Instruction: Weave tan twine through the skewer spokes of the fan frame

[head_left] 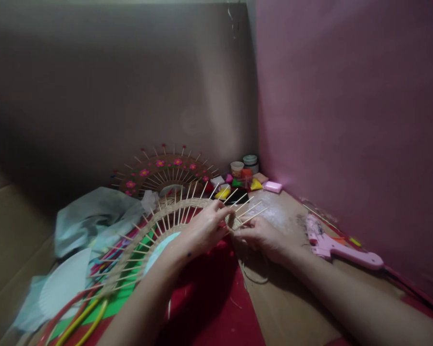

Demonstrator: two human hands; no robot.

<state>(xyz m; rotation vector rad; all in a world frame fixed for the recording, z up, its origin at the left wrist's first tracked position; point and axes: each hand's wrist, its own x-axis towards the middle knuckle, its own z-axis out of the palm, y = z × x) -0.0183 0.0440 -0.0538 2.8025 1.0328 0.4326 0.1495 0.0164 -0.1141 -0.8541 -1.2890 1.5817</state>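
Note:
A half-round frame of thin wooden sticks (139, 251), with a band of beige twine (124, 259) woven between them, arches in front of me around a pale blue centre piece. My left hand (209, 223) lies over its right part, fingers closed on the sticks and weave. At the right end, my right hand (261, 235) pinches the twine beside the woven patch (233, 221); its fingertips partly hide the strand. A loose twine loop (254, 279) hangs below that hand onto the cardboard.
Behind stands a flower-decorated stick fan (160, 164). Small coloured packets (273, 187), a cup (237, 168) and a jar (250, 162) sit in the corner. A pink glue gun (346, 250) lies right. A paper plate (65, 283), plastic bag (97, 216) and yellow pipe cleaners (82, 321) are left.

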